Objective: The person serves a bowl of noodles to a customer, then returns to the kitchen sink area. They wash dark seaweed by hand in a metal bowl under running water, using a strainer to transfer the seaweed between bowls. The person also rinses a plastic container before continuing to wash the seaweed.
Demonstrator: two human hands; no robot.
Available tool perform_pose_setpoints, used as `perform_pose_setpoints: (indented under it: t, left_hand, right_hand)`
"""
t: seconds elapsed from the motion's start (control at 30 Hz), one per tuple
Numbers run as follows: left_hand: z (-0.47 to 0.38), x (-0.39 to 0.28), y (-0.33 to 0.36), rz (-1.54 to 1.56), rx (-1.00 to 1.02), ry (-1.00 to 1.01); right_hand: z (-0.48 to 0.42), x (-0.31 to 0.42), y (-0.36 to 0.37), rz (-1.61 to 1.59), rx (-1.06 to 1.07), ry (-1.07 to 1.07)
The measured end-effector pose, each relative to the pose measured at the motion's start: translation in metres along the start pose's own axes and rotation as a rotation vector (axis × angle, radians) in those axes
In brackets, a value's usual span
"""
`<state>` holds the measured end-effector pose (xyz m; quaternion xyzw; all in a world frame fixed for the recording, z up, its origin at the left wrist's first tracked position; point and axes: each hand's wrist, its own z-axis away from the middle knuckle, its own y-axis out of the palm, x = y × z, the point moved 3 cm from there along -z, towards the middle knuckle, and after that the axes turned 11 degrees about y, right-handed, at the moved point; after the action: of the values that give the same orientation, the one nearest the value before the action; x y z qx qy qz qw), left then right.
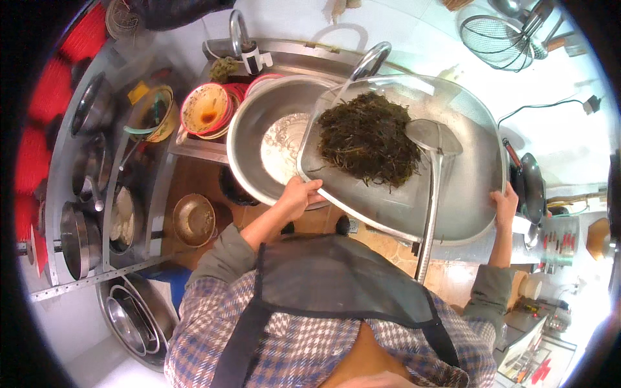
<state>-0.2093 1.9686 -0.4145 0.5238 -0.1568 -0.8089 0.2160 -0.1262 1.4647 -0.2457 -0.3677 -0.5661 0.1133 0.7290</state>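
My left hand (pixel 299 198) grips the near left rim of a large translucent plastic tub (pixel 465 194), and my right hand (pixel 505 201) grips its right rim. A heap of dark green-brown shredded leafy stuff, perhaps seaweed (pixel 371 138), lies in the tub's left part. Beside it rests a metal skimmer or ladle (pixel 429 136), its long handle reaching over the near rim towards my apron. The tub's left end overlaps a round stainless steel basin (pixel 247 131), which has water or wet bits at its bottom. What carries the tub from below is hidden.
Food-stained bowls with red rims (pixel 206 109) stack left of the basin. Two curved metal taps (pixel 237 31) (pixel 373 56) rise behind. A metal rack (pixel 104 194) with pots and pans stands left. Wire strainers (pixel 499 41) hang upper right; woks (pixel 532 186) stand beyond my right hand.
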Motion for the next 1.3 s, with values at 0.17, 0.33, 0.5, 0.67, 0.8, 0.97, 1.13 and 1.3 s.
perform_pose_setpoints:
  t: [0.17,0.33,0.5,0.67,0.8,0.97,1.13,1.3]
  left_hand:
    - [0.015,0.009,-0.134,0.072,0.067,-0.168]
    - [-0.02,0.015,-0.096,0.353,0.264,-0.426]
    - [-0.014,-0.015,-0.053,0.55,0.442,-0.518]
    - [0.004,-0.033,-0.005,0.346,0.643,-0.324]
    - [0.015,-0.022,0.024,0.063,0.389,-0.323]
    - [0.024,-0.045,0.006,0.144,0.392,-0.354]
    - [0.034,-0.076,-0.059,0.042,0.257,-0.286]
    - [0.043,-0.112,-0.102,-0.653,0.241,-0.012]
  right_hand:
    - [0.103,0.097,0.047,0.131,0.022,-0.238]
    - [0.131,0.2,0.038,0.235,-0.035,-0.421]
    - [0.149,0.241,0.033,0.095,-0.077,-0.475]
    - [0.18,0.27,0.012,0.13,-0.17,-0.651]
    - [0.183,0.275,-0.011,0.109,-0.208,-0.651]
    - [0.166,0.255,-0.032,0.018,-0.239,-0.544]
    - [0.127,0.201,-0.063,-0.111,-0.211,-0.283]
    - [0.098,0.14,-0.102,-0.325,-0.233,-0.139]
